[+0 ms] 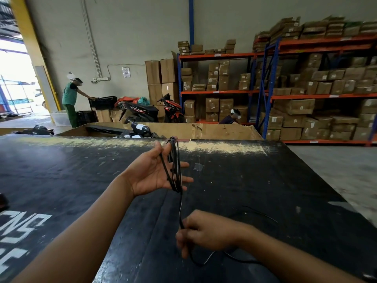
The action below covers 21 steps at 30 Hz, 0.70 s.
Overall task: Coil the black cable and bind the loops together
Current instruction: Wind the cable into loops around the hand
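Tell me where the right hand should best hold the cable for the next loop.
Probably on the straight run of cable just below the coil on the left hand. It hangs taut and clear there, so the right hand can move its grip up from below, away from the slack on the table.

The thin black cable vanishes inside the closed right hand, and its trailing end slips behind that forearm. White painted lettering on the black scuffed surface is cut off by the left edge.
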{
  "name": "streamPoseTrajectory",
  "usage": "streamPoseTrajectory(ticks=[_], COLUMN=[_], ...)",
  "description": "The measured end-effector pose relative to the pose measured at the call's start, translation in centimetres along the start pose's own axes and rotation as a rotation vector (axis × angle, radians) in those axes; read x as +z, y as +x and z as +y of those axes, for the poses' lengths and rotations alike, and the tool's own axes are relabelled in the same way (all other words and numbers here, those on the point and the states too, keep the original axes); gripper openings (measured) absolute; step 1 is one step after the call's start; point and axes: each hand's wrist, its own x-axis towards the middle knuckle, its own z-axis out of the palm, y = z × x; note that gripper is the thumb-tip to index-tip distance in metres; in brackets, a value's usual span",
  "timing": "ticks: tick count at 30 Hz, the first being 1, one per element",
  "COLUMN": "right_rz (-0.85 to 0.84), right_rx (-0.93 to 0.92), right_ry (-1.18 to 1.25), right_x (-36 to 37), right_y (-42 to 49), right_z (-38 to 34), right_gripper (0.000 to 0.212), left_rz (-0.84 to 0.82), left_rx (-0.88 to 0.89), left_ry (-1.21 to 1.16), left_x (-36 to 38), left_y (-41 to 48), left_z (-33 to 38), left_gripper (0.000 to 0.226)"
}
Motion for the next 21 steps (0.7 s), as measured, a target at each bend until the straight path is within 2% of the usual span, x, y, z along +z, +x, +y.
streamPoseTrajectory(ticks=[5, 10, 12, 15, 21], right_rz=[-0.006, 0.079, 0.137, 0.221, 0.351], right_rx=[0.029, 0.072, 0.076, 0.091, 0.175], right_ry=[-0.014, -0.161, -0.176, -0.19, -0.506], right_x=[0.7, -1.1, -2.9, -6.5, -12.8], right_y=[0.9, 1.6, 1.6, 1.6, 2.2], right_z=[1.1, 2.7, 2.9, 2.3, 0.8], right_gripper=[0.033, 0.025, 0.023, 0.018, 0.01], left_rz=[-0.145, -0.401, -0.452, -0.452, -0.307], left_rx=[-0.01, -0.081, -0.145, -0.237, -0.358], left_ry=[-0.016, -0.025, 0.027, 0.124, 0.167], left_x=[1.6, 3.4, 3.8, 3.8, 3.0], left_y=[-0.4, -1.2, -1.6, -2.1, -2.5], left_z=[-0.3, -0.5, -0.8, -1.6, -3.3], left_gripper=[0.053, 0.056, 0.056, 0.056, 0.056])
